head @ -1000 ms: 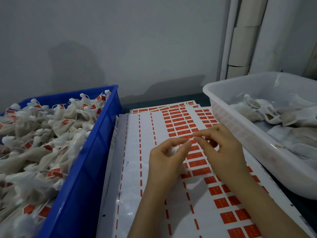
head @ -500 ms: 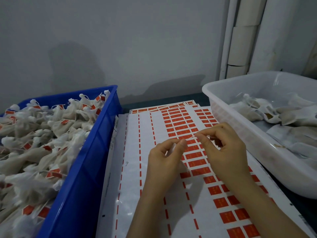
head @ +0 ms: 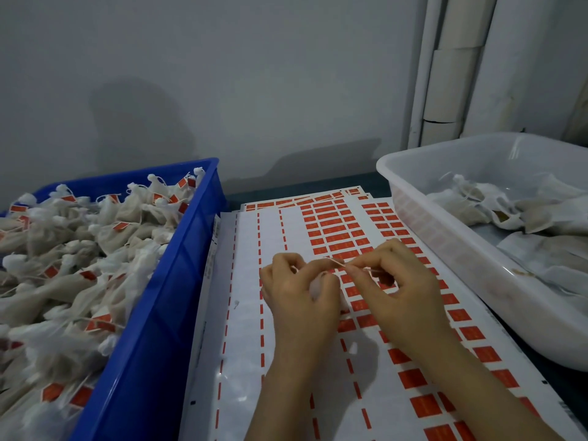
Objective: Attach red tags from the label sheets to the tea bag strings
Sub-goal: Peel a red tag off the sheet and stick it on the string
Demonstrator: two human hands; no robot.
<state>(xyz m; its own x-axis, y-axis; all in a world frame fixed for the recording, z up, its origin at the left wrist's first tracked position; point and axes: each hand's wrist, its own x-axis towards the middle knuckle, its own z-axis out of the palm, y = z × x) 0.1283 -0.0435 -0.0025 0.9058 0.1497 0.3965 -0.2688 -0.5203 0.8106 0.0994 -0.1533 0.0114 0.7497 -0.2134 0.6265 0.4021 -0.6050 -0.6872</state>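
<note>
**Both hands pinching one string over the label sheets**

Left of work area: blue bin [head: 165,313], heaped with tagged tea bags [head: 79,249], its near wall just beside label sheets [head: 248,313]. Right of work area: white tub [head: 445,237], partly filled with untagged bags [head: 509,205], its rim over right edge of sheets. Behind: grey wall [head: 222,90], white pipes [head: 451,74] in corner, strip of dark tabletop [head: 286,186] at far end of sheets. On sheets: red tags [head: 334,230] in rows across right half, peeled columns with only red dashes on left half. Forearms across lower rows of tags, shadow on paper beneath wrists.

Meets both hands mid-sheet, backs toward camera, fingertips almost touching. With left hand [head: 299,300], cups tea bag [head: 318,286] in curled fingers, only a white patch showing beside thumb, and pinches string [head: 337,263] between thumb and forefinger. With right hand [head: 404,291], pinches same string between thumb and forefinger tips, other fingers curled under. Cannot tell whether a tag sits under right fingertips.

String thin, pale, stretched straight between the two pinches, above tag rows. Long axis roughly left to right, dipping slightly toward right hand. Tea bag mostly hidden in left palm, long axis not readable.
</note>
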